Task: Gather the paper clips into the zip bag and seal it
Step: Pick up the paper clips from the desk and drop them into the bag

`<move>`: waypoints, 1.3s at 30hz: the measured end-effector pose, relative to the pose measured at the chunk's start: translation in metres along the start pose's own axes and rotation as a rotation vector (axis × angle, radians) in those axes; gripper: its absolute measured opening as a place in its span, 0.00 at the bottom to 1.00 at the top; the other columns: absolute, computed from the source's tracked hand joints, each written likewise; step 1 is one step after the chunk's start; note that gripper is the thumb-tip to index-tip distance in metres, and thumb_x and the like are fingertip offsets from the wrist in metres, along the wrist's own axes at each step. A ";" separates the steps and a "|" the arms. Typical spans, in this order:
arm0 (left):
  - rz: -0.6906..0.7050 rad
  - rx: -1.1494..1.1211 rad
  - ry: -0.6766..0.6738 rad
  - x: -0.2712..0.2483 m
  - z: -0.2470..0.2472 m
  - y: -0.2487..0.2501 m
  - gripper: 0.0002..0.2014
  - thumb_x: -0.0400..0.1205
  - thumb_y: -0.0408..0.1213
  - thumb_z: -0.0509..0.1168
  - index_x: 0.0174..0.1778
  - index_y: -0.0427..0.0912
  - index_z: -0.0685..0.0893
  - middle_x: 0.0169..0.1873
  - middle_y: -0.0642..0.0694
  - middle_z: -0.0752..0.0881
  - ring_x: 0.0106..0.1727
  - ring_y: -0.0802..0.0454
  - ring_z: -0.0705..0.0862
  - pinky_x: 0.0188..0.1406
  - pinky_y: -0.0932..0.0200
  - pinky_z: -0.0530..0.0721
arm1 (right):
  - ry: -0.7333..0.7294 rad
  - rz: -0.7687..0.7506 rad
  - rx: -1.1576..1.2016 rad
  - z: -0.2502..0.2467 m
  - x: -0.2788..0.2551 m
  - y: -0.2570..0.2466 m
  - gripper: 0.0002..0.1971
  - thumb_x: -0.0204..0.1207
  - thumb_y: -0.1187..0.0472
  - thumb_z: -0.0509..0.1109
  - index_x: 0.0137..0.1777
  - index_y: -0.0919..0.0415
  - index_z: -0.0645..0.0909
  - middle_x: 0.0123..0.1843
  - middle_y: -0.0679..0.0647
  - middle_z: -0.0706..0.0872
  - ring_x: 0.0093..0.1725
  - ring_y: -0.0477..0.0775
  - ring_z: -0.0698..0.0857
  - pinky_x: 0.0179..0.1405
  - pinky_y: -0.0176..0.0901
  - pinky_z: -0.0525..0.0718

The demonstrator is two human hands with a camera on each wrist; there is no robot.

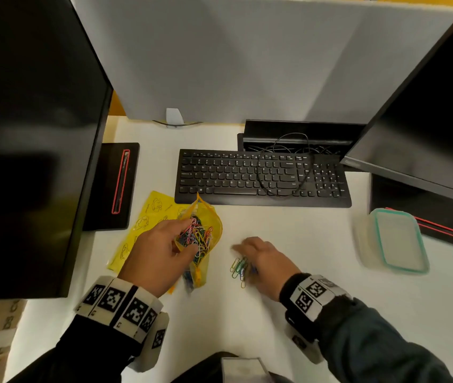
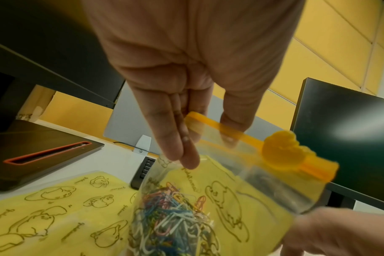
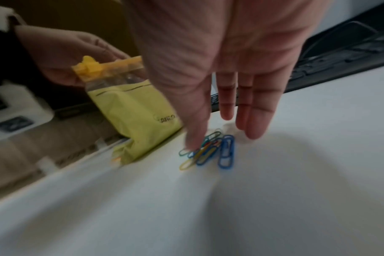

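Your left hand [image 1: 155, 252] pinches the zip bag [image 1: 202, 230] open at its top (clips inside look blurry). Your right hand [image 1: 264, 261], fingers straight, touches the loose paper clips [image 3: 210, 149] on the tabletop [image 1: 289, 313], partly hiding them.

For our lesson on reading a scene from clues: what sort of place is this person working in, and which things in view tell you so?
Most likely an office desk in a partitioned cubicle. A black keyboard lies on the white desk between two dark monitors, and a grey divider panel stands behind them.
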State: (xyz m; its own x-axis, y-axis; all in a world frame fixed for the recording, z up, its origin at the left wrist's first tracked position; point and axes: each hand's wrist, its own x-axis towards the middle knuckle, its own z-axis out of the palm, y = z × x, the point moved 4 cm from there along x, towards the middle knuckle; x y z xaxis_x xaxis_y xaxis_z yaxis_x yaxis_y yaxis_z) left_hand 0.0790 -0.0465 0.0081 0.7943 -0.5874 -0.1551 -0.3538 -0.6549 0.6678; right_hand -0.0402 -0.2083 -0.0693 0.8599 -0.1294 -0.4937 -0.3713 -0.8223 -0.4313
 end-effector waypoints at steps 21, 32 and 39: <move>0.032 0.019 0.002 -0.007 0.005 0.005 0.25 0.73 0.37 0.72 0.66 0.50 0.78 0.61 0.50 0.82 0.39 0.57 0.76 0.38 0.75 0.70 | 0.053 -0.151 -0.202 0.015 -0.002 0.005 0.21 0.75 0.77 0.57 0.66 0.64 0.75 0.61 0.63 0.79 0.60 0.63 0.79 0.53 0.50 0.78; 0.011 0.017 -0.006 -0.010 0.010 0.010 0.27 0.72 0.32 0.71 0.68 0.48 0.76 0.64 0.47 0.81 0.48 0.51 0.80 0.51 0.62 0.78 | 0.531 0.014 0.667 -0.077 -0.019 -0.009 0.11 0.70 0.70 0.74 0.34 0.53 0.83 0.32 0.50 0.84 0.25 0.36 0.79 0.30 0.25 0.78; 0.038 0.019 0.003 -0.008 0.011 0.015 0.25 0.68 0.30 0.72 0.62 0.49 0.81 0.58 0.48 0.83 0.32 0.58 0.76 0.38 0.68 0.73 | 0.352 -0.116 0.675 -0.080 0.010 -0.075 0.12 0.66 0.72 0.77 0.34 0.52 0.83 0.28 0.49 0.79 0.31 0.52 0.80 0.38 0.42 0.83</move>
State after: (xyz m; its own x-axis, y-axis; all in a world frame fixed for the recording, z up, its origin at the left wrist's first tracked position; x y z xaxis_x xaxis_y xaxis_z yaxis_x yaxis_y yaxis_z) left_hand 0.0618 -0.0562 0.0114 0.7816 -0.6106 -0.1274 -0.3933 -0.6410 0.6591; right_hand 0.0243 -0.1923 0.0185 0.9253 -0.3247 -0.1960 -0.3076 -0.3399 -0.8887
